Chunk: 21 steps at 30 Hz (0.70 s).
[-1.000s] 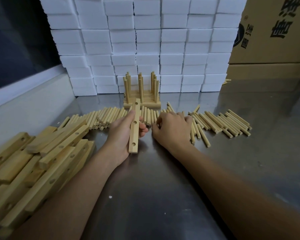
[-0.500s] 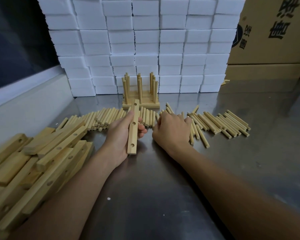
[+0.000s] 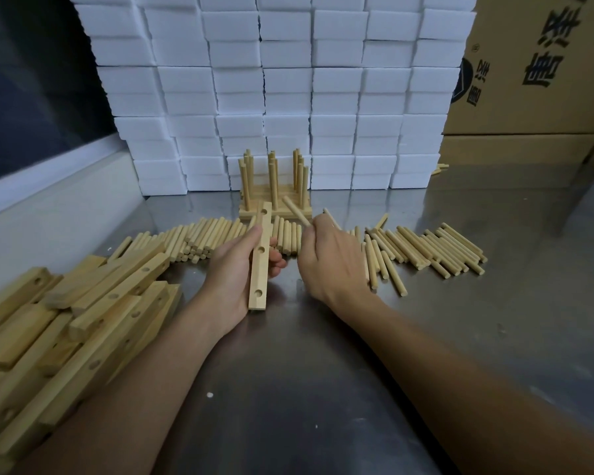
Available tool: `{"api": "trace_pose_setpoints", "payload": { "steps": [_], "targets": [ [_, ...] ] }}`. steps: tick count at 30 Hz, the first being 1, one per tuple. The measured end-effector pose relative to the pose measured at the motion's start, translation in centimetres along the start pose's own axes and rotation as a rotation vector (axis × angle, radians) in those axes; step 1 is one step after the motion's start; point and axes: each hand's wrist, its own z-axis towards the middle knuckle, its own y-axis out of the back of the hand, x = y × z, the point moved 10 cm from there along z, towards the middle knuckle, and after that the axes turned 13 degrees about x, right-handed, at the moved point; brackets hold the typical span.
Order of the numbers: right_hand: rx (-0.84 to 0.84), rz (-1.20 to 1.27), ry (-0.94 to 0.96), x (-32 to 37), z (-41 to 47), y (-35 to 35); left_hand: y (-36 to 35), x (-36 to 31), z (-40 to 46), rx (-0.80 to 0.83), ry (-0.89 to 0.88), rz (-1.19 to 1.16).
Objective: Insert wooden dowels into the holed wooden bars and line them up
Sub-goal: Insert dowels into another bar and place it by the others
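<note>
My left hand [image 3: 235, 272] grips a wooden bar with three holes [image 3: 261, 257], held lengthwise above the steel table with its holed face up. Just to its right, my right hand [image 3: 330, 258] pinches a wooden dowel [image 3: 295, 210] whose free end points up and to the left, toward the bar's far end. A long row of loose dowels [image 3: 426, 248] lies across the table behind both hands. Farther back stand finished bars with upright dowels [image 3: 275, 183], packed side by side.
A heap of holed wooden bars [image 3: 83, 323] fills the left near side of the steel table [image 3: 323, 389]. A wall of white foam blocks [image 3: 288, 90] closes the back. Cardboard boxes [image 3: 535, 73] stand at the back right. A low white ledge runs along the left.
My right hand has lifted off the dowel row with one dowel pinched in its fingers. The left hand keeps the bar almost still.
</note>
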Motion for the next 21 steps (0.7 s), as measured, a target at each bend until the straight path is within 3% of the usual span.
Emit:
{"api": "trace_pose_setpoints", "payload": {
  "steps": [6, 21],
  "targets": [
    [0.107, 0.196, 0.166, 1.3, 0.0, -0.5, 0.0, -0.1, 0.0, 0.004, -0.007, 0.006],
    [-0.050, 0.362, -0.046, -2.0, 0.1, 0.6, 0.1, -0.1, 0.1, 0.013, -0.016, 0.031]
  ]
}}
